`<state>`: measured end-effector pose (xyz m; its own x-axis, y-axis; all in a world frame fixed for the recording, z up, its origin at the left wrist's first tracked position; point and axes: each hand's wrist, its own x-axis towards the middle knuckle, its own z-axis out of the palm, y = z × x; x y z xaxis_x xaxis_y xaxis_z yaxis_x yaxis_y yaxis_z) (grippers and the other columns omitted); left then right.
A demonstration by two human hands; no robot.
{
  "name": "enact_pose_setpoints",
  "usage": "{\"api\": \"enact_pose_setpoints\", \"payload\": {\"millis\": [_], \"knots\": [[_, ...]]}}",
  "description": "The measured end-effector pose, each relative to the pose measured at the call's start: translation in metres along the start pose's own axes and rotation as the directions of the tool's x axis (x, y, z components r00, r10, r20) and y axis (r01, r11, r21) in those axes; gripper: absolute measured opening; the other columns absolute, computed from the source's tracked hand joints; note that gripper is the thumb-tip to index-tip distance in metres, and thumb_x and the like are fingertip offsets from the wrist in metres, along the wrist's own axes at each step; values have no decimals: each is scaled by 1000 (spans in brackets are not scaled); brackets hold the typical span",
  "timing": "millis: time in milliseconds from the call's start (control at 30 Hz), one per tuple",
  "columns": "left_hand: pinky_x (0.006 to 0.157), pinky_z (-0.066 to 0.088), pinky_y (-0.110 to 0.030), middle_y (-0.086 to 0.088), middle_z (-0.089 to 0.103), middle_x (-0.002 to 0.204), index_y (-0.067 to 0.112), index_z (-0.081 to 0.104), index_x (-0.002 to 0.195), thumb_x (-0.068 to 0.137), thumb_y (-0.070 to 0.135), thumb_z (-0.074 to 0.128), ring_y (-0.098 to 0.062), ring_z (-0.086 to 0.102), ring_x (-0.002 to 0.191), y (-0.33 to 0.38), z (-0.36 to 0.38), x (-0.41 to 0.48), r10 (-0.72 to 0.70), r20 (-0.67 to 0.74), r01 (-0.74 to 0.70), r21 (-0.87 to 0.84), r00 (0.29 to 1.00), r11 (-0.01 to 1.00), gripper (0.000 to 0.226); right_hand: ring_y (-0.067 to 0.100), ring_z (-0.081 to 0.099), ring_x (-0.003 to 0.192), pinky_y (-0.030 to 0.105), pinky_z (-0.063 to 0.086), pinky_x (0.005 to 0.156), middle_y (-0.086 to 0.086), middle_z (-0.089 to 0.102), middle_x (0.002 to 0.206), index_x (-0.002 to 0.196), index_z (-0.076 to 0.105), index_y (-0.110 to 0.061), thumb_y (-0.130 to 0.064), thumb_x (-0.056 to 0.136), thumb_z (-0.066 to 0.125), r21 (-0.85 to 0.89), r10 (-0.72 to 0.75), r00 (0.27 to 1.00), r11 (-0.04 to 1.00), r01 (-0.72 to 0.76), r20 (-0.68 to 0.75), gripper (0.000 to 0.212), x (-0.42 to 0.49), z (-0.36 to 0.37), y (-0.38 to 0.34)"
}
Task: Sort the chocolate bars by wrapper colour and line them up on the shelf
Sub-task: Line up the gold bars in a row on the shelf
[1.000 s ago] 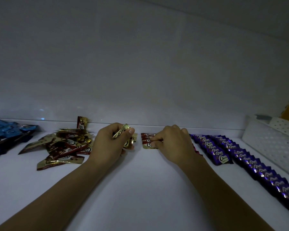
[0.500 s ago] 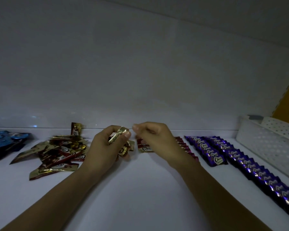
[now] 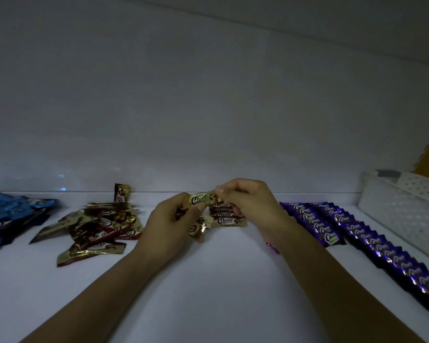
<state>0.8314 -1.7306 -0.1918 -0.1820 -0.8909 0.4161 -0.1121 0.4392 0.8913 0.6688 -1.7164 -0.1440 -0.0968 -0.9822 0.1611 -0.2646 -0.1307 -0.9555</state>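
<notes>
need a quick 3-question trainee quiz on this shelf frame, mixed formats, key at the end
1. Fill in: the left hand and the right hand each pinch one end of a gold chocolate bar printed "____".
2. Where are the purple bars?
A. in a loose heap at the far left
B. in two neat rows to the right of the hands
C. in the left hand's grip
3. True or false: the right hand is flat and empty.

Key
1. Choco
2. B
3. False: its fingertips pinch the bar's right end.
</notes>
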Motion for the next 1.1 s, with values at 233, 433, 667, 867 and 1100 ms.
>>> {"api": "enact_pose_setpoints", "payload": {"millis": [233,433,667,867,1100], "knots": [[56,52,-32,14,63,62,27,59,74,90,25,61,-5,61,54,-1,-3,-1,167,-125,-123,298,978,946,17,12,67,62,26,55,58,0,73,76,100,67,-19,-51,85,63,41,194,961,978,-206,195,36,-1,9,-13],[60,53,-33,22,61,58,35,63,75,89,24,64,-1,61,59,4,0,-3,202,-44,-171,379,978,910,18,11,69,89,26,54,82,-5,74,93,95,73,-23,-40,91,57,-149,30,984,989,-4,176,24,-1,-9,-5],[64,54,-27,23,63,68,36,63,110,88,19,63,3,63,66,6,3,-2,184,2,-166,447,983,879,28,12,68,75,21,53,71,8,73,84,96,71,-6,2,80,70,-59,-17,956,998,36,294,19,-4,-24,12],[68,50,-24,9,68,82,29,51,121,93,19,58,-5,66,73,-1,0,3,-68,-152,96,185,986,978,31,8,64,77,27,50,76,-2,71,83,94,76,-15,-12,83,70,-563,-79,992,818,121,99,13,-5,-31,32],[47,40,-7,0,69,84,24,55,111,91,9,54,5,64,62,-7,-5,9,-220,-235,217,-38,947,975,25,10,55,98,28,28,90,-13,69,98,95,73,-29,-29,87,65,-785,-255,956,560,266,142,11,-3,-21,34]]}}
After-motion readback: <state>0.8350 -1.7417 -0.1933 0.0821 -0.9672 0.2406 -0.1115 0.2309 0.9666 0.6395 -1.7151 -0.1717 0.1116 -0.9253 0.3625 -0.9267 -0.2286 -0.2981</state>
